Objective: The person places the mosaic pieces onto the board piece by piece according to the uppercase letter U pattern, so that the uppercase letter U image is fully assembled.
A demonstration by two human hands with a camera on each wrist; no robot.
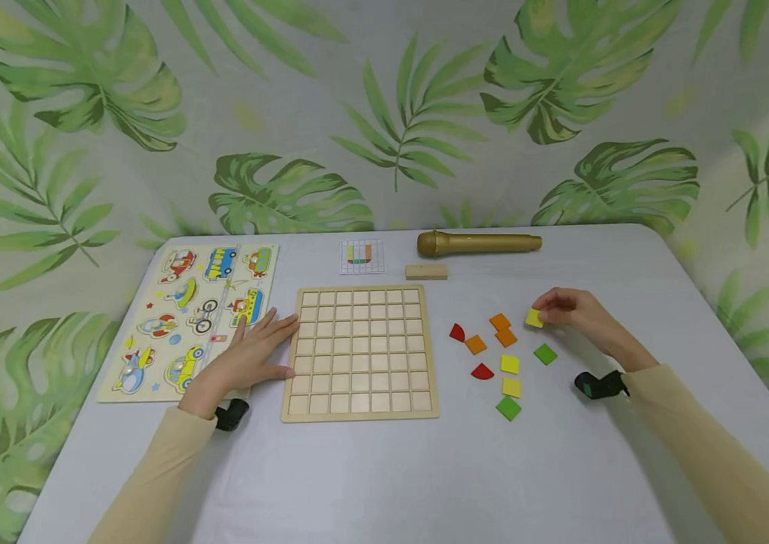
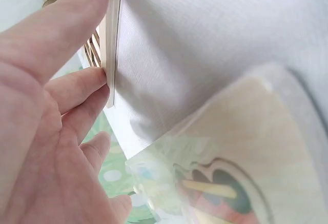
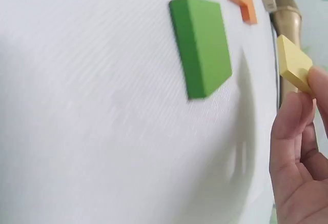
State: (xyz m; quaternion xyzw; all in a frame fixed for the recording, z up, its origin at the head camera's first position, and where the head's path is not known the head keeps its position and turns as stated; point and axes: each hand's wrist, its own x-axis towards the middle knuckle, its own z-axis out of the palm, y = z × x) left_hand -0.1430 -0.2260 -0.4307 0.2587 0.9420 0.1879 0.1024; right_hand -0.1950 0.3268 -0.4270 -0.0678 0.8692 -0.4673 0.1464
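Note:
Between thumb and fingers my right hand (image 1: 571, 310) pinches a yellow square tile (image 3: 294, 62), raised off the cloth in the right wrist view. A green tile (image 3: 202, 47) lies just below that hand. My left hand (image 1: 248, 353) touches the left edge of a wooden grid board (image 1: 360, 353), thumb and fingertips at its rim and fingers fairly straight. Loose tiles lie right of the board: orange squares (image 1: 476, 344), yellow squares (image 1: 510, 364), a second green square (image 1: 509, 408) and two red quarter-round pieces (image 1: 483, 371).
A picture puzzle board (image 1: 146, 302) lies at the left, partly under my left forearm. Behind the grid board are a pattern card (image 1: 362, 264), a small wooden block (image 1: 427, 272) and a gold microphone (image 1: 480, 242). A leaf-print cloth (image 1: 289, 113) hangs behind the table.

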